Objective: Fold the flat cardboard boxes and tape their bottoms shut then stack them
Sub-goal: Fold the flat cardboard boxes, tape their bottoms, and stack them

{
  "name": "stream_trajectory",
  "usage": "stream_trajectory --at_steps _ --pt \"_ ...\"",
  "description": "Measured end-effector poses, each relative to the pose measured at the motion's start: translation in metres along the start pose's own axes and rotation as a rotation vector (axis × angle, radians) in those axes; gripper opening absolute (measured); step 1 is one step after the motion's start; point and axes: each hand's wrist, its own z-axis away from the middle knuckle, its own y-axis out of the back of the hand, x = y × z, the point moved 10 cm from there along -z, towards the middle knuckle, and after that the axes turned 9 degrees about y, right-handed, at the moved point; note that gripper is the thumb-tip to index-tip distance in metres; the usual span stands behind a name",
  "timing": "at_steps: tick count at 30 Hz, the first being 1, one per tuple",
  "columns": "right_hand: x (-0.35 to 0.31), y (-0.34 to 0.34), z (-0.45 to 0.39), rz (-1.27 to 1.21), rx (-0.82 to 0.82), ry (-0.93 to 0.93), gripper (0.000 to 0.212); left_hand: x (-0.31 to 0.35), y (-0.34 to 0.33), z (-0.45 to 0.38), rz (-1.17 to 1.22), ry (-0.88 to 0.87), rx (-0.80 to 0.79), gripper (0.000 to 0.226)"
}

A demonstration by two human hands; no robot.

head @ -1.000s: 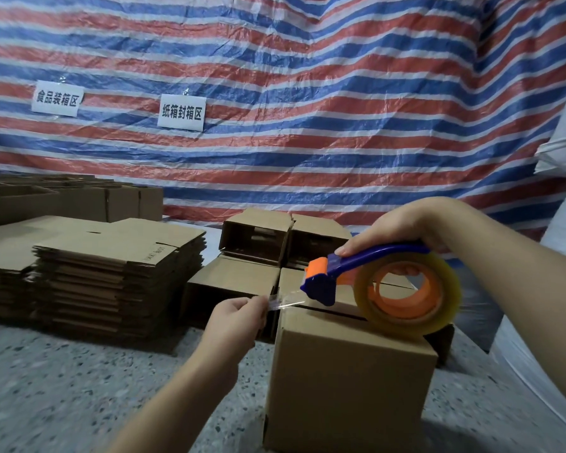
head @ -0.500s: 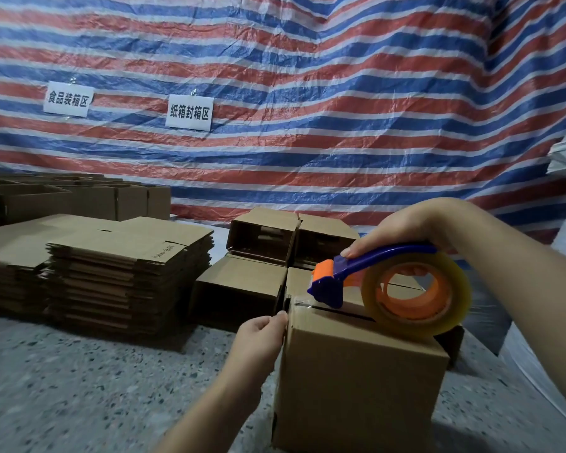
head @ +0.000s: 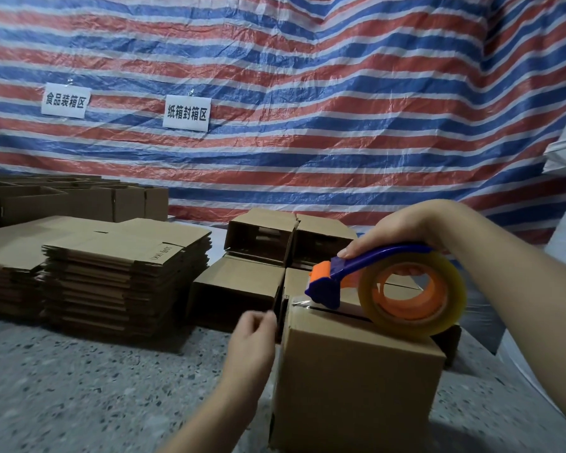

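Observation:
A folded cardboard box (head: 356,387) stands in front of me with its flap seam facing up. My right hand (head: 402,230) grips the blue and orange tape dispenser (head: 334,276), whose clear tape roll (head: 451,299) rests on the box top. The dispenser's blade end sits at the top's left edge, where the clear tape (head: 296,302) bends over onto the left face. My left hand (head: 252,335) is beside that face with fingers curled; whether it still pinches the tape is unclear.
A pile of flat cardboard boxes (head: 121,273) lies to the left on the speckled surface (head: 79,387). Several folded boxes (head: 258,237) stand stacked behind the one I tape. More boxes (head: 79,201) line the far left, before a striped tarp (head: 307,93).
My left hand drew the tape end down from the dispenser to the box's left face, then shifted slightly left. The dispenser stayed on the box top.

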Motion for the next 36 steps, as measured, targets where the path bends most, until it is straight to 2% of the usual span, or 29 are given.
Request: stream_trajectory --at_steps 2,3,4,6,10,12,14,16,18,20,23,25,30,36 --pt "-0.001 0.000 0.001 -0.013 0.002 0.004 0.072 0.024 -0.003 0.015 -0.013 -0.175 -0.040 0.033" --pt "-0.001 0.000 0.001 -0.019 0.007 0.005 0.069 0.028 -0.012 0.022 -0.052 -0.214 -0.096 0.050" --pt "-0.001 0.000 0.001 -0.022 0.012 0.008 0.067 0.028 -0.022 0.027 -0.102 -0.220 -0.142 0.065" --pt "-0.002 -0.001 0.002 -0.021 0.012 0.016 0.069 0.023 -0.033 0.035 -0.147 -0.203 -0.179 0.081" --pt "-0.003 -0.002 0.003 -0.041 0.009 0.024 0.070 0.021 -0.030 0.044 -0.157 -0.200 -0.161 0.094" --pt "-0.003 -0.002 0.003 -0.040 0.012 0.021 0.067 0.020 -0.028 0.042 -0.217 -0.184 -0.148 0.093" --pt "-0.002 0.000 0.003 -0.030 0.019 0.016 0.061 0.023 -0.025 0.039 -0.318 -0.189 -0.130 0.083" --pt "-0.002 0.000 0.002 -0.025 0.015 0.014 0.056 0.035 -0.022 0.037 -0.468 -0.303 -0.083 0.067" --pt "-0.001 0.000 0.001 -0.025 0.007 0.014 0.054 0.051 -0.027 0.042 -0.555 -0.449 -0.114 0.053" --pt "-0.001 0.000 -0.001 -0.017 0.012 0.021 0.059 0.053 -0.031 0.042 -0.634 -0.485 -0.132 0.039" --pt "-0.002 0.002 -0.003 0.014 0.002 0.023 0.064 0.059 -0.029 0.041 -0.902 -0.591 0.015 0.048" --pt "-0.001 0.004 -0.005 0.053 -0.019 0.004 0.069 0.062 -0.030 0.042 -0.987 -0.626 0.039 0.050" --pt "0.017 0.015 -0.004 0.109 -0.045 -0.042 0.089 0.065 -0.031 0.042 -1.067 -0.648 0.046 0.053" --pt "0.076 0.033 0.015 0.097 -0.030 -0.143 0.112 0.067 -0.032 0.046 -1.084 -0.677 0.033 0.053"
